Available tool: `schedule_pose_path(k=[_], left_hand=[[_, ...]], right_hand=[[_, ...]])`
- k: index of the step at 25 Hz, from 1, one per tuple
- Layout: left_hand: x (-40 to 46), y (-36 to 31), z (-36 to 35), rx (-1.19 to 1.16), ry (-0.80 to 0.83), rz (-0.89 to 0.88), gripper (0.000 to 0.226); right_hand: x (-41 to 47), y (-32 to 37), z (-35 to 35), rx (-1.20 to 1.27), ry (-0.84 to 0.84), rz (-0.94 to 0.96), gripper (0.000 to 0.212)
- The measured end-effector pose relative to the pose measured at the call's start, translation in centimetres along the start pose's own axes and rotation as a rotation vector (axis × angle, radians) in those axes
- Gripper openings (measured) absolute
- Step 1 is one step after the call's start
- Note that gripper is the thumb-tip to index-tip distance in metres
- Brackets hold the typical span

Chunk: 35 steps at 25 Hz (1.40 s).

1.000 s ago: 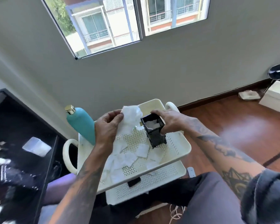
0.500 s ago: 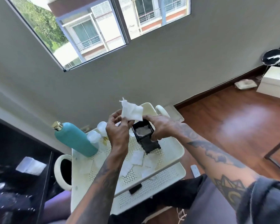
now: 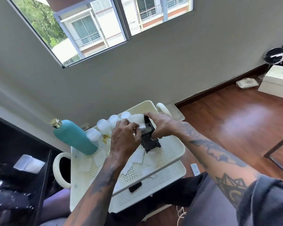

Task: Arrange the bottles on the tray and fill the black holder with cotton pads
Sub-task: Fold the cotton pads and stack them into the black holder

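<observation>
The black holder [image 3: 149, 141] stands upright on the cream perforated tray [image 3: 173, 149], and my right hand [image 3: 160, 124] grips its top from the right. My left hand [image 3: 125, 136] pinches white cotton pads [image 3: 138, 120] at the holder's open mouth. Several loose cotton pads [image 3: 137, 156] lie scattered on the tray in front of the holder. A teal bottle [image 3: 75, 137] with a gold cap stands at the tray's left rear. Several small clear bottles [image 3: 103, 125] with white caps line the tray's back edge, partly hidden by my left hand.
The tray tops a cream cart with a lower shelf [image 3: 153, 188] that carries a small black object [image 3: 135, 187]. A dark cabinet [image 3: 15, 176] stands to the left and the wall is close behind. Wooden floor [image 3: 235, 128] lies to the right, with a white box [image 3: 278, 84].
My left hand has brought the cotton pads down from above the holder to its mouth. The view has shifted, so the small clear bottles now show.
</observation>
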State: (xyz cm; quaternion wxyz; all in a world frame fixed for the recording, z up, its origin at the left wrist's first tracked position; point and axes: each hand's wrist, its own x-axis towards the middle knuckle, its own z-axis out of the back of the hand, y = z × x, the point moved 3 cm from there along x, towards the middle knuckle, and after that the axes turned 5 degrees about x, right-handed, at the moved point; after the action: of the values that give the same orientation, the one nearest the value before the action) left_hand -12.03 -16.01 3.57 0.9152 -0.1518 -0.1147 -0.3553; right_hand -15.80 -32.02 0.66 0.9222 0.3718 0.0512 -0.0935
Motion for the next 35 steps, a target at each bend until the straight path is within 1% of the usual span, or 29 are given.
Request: schedule_pose_path(k=[2,5,7,9,11,14,17,19,22,23,24,25,27,28,29,30,31,32,33,34,35], left_hand=[[0.5,-0.5,-0.1,0.093,0.067,-0.061,0.026],[0.8,-1.1,-0.7,0.248,0.199,-0.148,0.035],[0.8,-1.0,-1.0,0.278,0.291,-0.182,0.041],[0.9,-0.9,-0.9,0.28,0.319,-0.211,0.047],[0.9,-1.4,-0.5,0.317,0.278,-0.293,0.052],[0.5,-1.9,-0.1,0.334,0.158,-0.427,0.049],[0.6,-1.6,0.5,0.285,0.074,-0.435,0.045],[0.5,-1.3,0.6,0.199,0.018,-0.438,0.04],[0.4,-0.8,0.5,-0.047,0.08,-0.328,0.036],[0.3,-0.6,0.3,-0.08,0.109,-0.294,0.036],[0.3,-0.4,-0.1,-0.052,0.142,-0.288,0.036],[0.3,-0.2,-0.6,0.028,0.176,-0.309,0.037],[0.2,-0.2,-1.3,0.205,0.242,-0.36,0.048],[0.2,-0.2,-1.3,0.221,0.257,-0.379,0.052],[0.3,-0.1,-1.3,0.18,0.246,-0.391,0.053],[0.2,0.1,-1.0,0.107,0.191,-0.38,0.048],[-0.3,0.7,-0.6,0.007,0.068,-0.332,0.04],[-1.1,1.7,-0.2,-0.098,-0.087,-0.24,0.032],[-2.2,3.0,-0.1,-0.186,-0.206,-0.118,0.025],[-3.6,4.5,-0.4,-0.248,-0.24,-0.005,0.02],[-4.9,5.7,-1.2,-0.274,-0.177,0.069,0.018]], right_hand=[[0.0,-0.1,0.0,0.004,-0.002,-0.01,0.1],[0.1,-0.1,0.0,-0.021,0.002,0.002,0.095],[0.2,0.0,0.0,-0.03,0.007,0.011,0.095],[0.2,0.1,0.0,-0.036,0.011,0.011,0.097],[0.1,0.1,0.1,-0.014,0.005,0.001,0.096],[0.0,0.2,0.1,-0.017,0.01,-0.002,0.095],[-0.2,0.4,0.1,-0.004,0.015,-0.02,0.096],[-0.4,0.6,0.3,0.018,0.021,-0.017,0.095],[-0.7,0.9,0.4,-0.003,0.035,-0.01,0.093],[-0.7,1.0,0.4,-0.006,0.038,-0.014,0.092],[-0.8,1.1,0.5,-0.003,0.037,-0.021,0.093],[-0.8,1.1,0.5,0.008,0.034,-0.029,0.094],[-0.7,1.0,0.4,0.031,0.031,-0.047,0.096],[-0.6,0.9,0.4,0.031,0.029,-0.056,0.096],[-0.6,0.9,0.4,0.025,0.025,-0.068,0.096],[-0.5,1.0,0.4,0.003,0.027,-0.083,0.097],[-0.5,1.1,0.5,-0.041,0.044,-0.096,0.1],[-0.7,1.2,0.5,-0.095,0.073,-0.105,0.106],[-1.1,1.3,0.6,-0.127,0.099,-0.106,0.112],[-1.9,1.3,0.8,-0.112,0.092,-0.103,0.115],[-2.9,1.3,1.0,-0.062,0.023,-0.093,0.111]])
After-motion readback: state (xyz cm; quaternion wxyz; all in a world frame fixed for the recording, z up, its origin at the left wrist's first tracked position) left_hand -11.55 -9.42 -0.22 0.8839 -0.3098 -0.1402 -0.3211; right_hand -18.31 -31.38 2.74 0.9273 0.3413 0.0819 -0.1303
